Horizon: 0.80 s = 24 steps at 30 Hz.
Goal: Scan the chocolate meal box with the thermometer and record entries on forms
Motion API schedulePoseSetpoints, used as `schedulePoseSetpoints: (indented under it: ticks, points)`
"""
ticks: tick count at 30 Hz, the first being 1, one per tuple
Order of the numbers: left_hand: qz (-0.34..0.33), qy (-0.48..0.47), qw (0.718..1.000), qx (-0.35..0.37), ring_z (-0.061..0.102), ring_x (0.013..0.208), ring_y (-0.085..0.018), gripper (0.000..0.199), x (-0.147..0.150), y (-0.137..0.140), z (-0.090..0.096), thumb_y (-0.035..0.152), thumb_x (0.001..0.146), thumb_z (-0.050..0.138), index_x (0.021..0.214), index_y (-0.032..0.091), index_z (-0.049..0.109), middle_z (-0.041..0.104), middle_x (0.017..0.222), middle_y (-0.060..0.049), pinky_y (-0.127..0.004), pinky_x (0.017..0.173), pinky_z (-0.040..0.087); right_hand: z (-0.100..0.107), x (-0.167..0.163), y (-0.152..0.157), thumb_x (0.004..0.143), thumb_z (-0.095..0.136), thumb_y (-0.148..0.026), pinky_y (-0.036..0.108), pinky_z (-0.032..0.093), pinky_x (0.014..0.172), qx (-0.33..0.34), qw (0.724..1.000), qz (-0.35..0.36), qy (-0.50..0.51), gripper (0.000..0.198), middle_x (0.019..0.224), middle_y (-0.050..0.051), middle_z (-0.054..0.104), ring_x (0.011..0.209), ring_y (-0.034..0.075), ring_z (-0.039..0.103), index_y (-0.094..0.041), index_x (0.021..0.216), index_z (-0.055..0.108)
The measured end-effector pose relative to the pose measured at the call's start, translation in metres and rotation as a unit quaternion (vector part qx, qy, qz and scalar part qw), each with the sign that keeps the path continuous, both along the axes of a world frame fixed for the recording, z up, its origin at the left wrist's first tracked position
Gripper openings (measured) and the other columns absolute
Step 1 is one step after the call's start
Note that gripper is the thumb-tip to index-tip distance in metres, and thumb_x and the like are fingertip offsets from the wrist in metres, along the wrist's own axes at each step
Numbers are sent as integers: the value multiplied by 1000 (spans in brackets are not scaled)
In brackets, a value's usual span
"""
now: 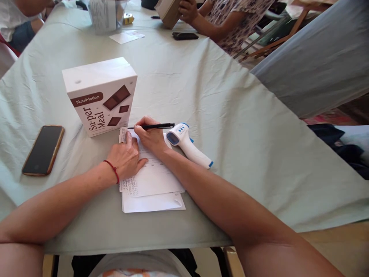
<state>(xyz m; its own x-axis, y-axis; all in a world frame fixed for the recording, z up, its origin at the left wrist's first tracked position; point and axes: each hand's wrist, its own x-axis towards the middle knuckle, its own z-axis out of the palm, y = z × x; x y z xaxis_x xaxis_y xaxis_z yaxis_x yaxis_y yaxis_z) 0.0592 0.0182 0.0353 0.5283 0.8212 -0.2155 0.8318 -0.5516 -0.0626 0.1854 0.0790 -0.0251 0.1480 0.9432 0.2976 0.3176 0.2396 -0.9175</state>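
My right hand (pixel 151 137) is closed around a black pen (pixel 158 126), whose tip meets the top left part of a stack of papers (pixel 161 181). Handwriting runs along the left strip of the sheets. Flat on that strip lies my left hand (pixel 127 157), fingers stretched out, with a red string bracelet at the wrist. Right beside my right hand rests a white and blue infrared thermometer (pixel 191 145). Just behind the papers stands a white and brown NutriMotion box (pixel 100 100), upright.
A smartphone (pixel 43 150) lies at the left on the pale tablecloth (pixel 230 154). Farther back are a clear container (pixel 105 15), a small yellow item (pixel 128 18), a paper slip (pixel 127 36) and a dark phone (pixel 185 36). Across the table, a person's hands hold a box (pixel 168 11).
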Motion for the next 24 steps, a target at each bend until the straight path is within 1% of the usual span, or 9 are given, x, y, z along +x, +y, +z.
schedulePoseSetpoints:
  ticks: [5,10,15,20,24]
  points:
    - [1,-4,1000,-7,73,95,-33,73,1,0,1,56,102,47,148,-1,46,32,157,-36,-40,78,55,1,0,-1,70,54,-22,31,44,69,5,1000,0,-1,8,61,-4,53,67,16,48,-24,63,50]
    - [1,6,1000,-7,73,92,-32,73,2,1,0,58,103,44,148,0,46,30,159,-36,-38,74,54,2,-1,-1,70,53,-23,32,44,70,-5,1000,-2,-5,6,63,-3,52,68,16,48,-24,65,50]
    - [-4,5,1000,5,73,90,-31,72,2,1,0,56,102,45,147,0,47,32,158,-35,-38,73,55,1,-1,-2,69,52,-24,31,43,68,4,1000,0,-2,6,62,-3,52,67,16,47,-25,63,50]
    - [-8,1,1000,5,73,90,-32,72,1,0,0,56,102,46,146,-1,48,32,158,-35,-39,72,55,1,0,-1,68,52,-25,31,42,66,6,1000,0,-14,6,61,-3,52,67,16,46,-25,62,49]
    - [-5,-1,1000,1,73,91,-32,71,1,0,0,56,102,46,146,0,48,33,158,-35,-39,74,55,1,0,-1,68,52,-27,31,42,66,7,1000,-1,-15,6,62,-2,53,67,16,47,-25,62,50]
